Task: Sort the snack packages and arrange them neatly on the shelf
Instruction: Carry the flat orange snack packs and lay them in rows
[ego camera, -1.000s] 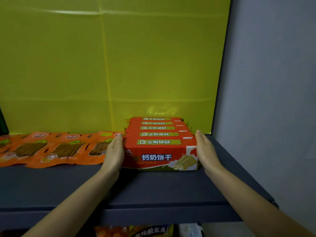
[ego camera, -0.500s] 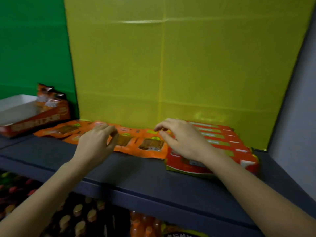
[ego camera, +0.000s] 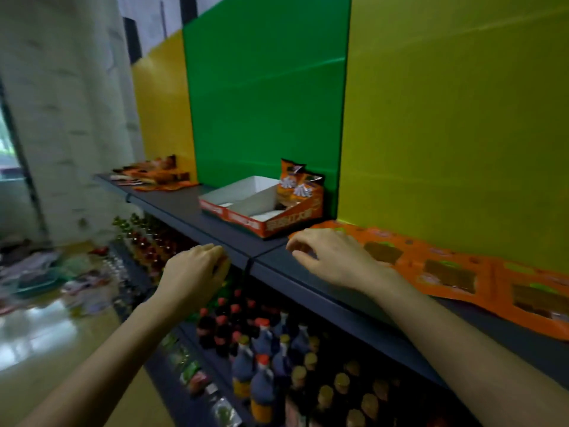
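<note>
- Orange snack packages (ego camera: 446,269): a joined row of flat sachets is lying on the dark shelf (ego camera: 184,208), just right of the display box (ego camera: 246,223), with its near end reaching almost to the box's corner.
- Right hand (ego camera: 332,260): it is hovering over the shelf front, just right of the display box, at the near end of the orange row. The fingers are hanging loosely curled and are grasping nothing.
- Left hand (ego camera: 194,272): it is hanging in front of the shelf edge, below and left of the display box. The fingers are curling downward and the palm is hidden, so I cannot tell whether it is gripping anything.
- Display box: an open orange carton with a white inside is standing against the green panel (ego camera: 264,103).
- Pouches (ego camera: 297,186): two or three orange pouches are standing upright in the box's back right corner.
- More orange packets (ego camera: 154,177): they are lying well left of the box, at the shelf's far end.
- Bottles (ego camera: 261,349): rows are standing on the lower shelf, below the box.
</note>
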